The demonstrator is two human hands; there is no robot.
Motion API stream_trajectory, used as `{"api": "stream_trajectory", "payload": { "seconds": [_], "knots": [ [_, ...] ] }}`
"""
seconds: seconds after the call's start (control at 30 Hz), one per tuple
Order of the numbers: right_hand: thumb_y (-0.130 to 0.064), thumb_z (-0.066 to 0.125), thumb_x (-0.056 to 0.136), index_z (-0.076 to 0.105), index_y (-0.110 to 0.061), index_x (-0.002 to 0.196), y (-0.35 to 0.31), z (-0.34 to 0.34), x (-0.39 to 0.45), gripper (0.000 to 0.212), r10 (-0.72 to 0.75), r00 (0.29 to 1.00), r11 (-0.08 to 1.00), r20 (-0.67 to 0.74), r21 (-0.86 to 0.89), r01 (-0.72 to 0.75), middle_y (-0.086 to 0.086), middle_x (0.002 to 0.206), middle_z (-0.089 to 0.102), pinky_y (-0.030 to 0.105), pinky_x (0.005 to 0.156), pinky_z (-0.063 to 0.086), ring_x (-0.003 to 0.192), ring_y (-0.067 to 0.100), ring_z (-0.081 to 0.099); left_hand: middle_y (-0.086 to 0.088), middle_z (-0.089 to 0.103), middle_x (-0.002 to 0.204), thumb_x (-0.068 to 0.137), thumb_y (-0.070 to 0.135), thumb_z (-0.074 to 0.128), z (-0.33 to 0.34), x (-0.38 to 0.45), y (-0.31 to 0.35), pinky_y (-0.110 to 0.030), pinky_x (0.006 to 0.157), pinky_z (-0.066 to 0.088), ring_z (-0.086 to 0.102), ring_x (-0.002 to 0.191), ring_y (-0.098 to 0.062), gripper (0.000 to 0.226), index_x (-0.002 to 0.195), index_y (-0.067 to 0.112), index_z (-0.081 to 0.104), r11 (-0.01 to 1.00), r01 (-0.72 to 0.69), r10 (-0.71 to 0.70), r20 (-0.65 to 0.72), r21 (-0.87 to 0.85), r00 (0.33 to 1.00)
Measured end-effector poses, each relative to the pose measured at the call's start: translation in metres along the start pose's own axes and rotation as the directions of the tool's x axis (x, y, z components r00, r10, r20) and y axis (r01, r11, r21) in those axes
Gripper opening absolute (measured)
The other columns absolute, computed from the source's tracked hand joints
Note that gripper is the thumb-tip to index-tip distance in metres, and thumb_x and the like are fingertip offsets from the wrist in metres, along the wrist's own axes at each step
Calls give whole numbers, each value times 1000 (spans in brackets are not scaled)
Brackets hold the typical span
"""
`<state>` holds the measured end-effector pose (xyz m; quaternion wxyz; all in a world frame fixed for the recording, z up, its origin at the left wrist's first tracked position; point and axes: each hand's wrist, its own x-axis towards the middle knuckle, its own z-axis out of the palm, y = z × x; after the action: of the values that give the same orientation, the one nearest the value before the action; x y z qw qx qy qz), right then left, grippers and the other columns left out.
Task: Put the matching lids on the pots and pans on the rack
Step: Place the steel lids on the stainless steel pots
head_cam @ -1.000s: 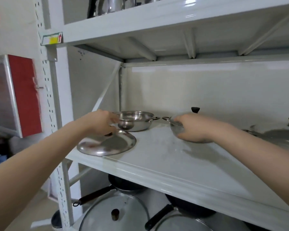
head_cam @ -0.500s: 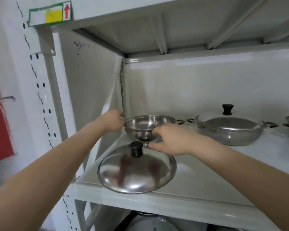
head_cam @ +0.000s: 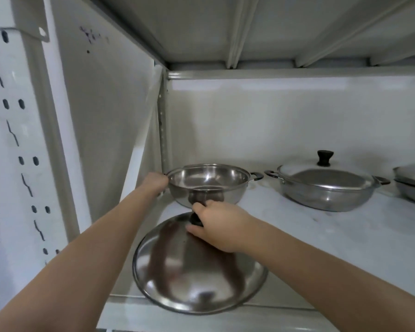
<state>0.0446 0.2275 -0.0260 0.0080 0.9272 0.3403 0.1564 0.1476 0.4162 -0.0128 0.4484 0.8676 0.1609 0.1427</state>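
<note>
An uncovered steel pot [head_cam: 207, 182] with two dark side handles stands at the back left of the white shelf [head_cam: 321, 236]. My left hand [head_cam: 155, 183] grips its left handle. In front of it a round steel lid [head_cam: 197, 279] lies at the shelf's front edge. My right hand [head_cam: 219, 226] is closed around that lid's black knob, which is mostly hidden by my fingers. To the right, a second steel pot [head_cam: 326, 190] carries a lid with a black knob [head_cam: 325, 158].
A third pot [head_cam: 413, 182] is cut off by the right edge of the view. The rack's perforated upright [head_cam: 22, 152] stands at the left and a diagonal brace [head_cam: 141, 149] runs beside the uncovered pot. The shelf above [head_cam: 249, 27] hangs low overhead.
The view has moved closer and to the left. My right hand left the pot on the right, crossed over and closed on the lid's knob. My left hand went from the lid to the pot's handle.
</note>
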Motion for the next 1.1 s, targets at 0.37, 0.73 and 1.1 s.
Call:
{"api": "stream_trajectory", "payload": {
  "seconds": [0.37,0.73,1.1],
  "knots": [
    [-57,38,90,50,-21,104,50,-58,-52,41,49,997,997,-60,-57,-52,6,108,61,38,84,48,100,26,57,-5,41,63,91,-4,43,9,31,-4,-26,56,44,43,54,-15,37,126,-14,48,964,68,-78,-29,-255,996],
    [-48,40,94,56,-13,116,122,-120,28,45,189,950,975,-248,-65,-211,13,117,64,37,87,43,109,32,53,-9,46,59,90,-4,46,18,50,-14,-35,75,45,53,66,-26,38,55,7,42,934,97,-136,-91,-343,986],
    [-45,40,94,55,-7,112,135,-58,158,45,220,965,975,-143,48,-215,18,118,60,35,78,41,103,35,55,-23,64,84,89,-1,54,25,63,-21,-43,72,54,64,80,-33,20,103,-15,60,863,140,-220,-112,-486,969]
  ]
}}
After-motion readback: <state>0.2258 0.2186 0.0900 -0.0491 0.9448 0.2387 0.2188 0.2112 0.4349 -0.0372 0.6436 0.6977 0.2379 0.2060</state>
